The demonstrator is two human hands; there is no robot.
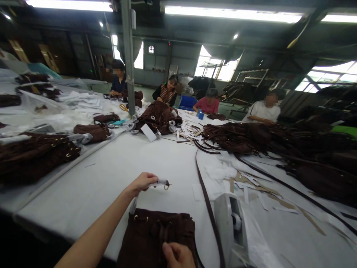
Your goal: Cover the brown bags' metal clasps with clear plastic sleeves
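Observation:
My left hand [145, 182] is closed in a pinch around a strap wrapped in pale film, held above the white table. A gold-coloured metal clip [166, 186] hangs at the strap's dark end. Below lies a dark brown drawstring bag [139, 238] with gold eyelets along its top edge. My right hand [180, 255] rests over the front of this bag, fingers curled beside the hanging drawstring. Whatever is between those fingers is hidden. The wrapped strap runs down from my left hand towards the bag's upper left corner.
A grey tape dispenser [230, 227] stands right of the bag, beside a long brown strap [205, 193]. Paper and card strips [256, 186] litter the right side. Brown bags lie in piles [160, 117] at the back, left and right. Several people sit across the table beyond a metal post [128, 56].

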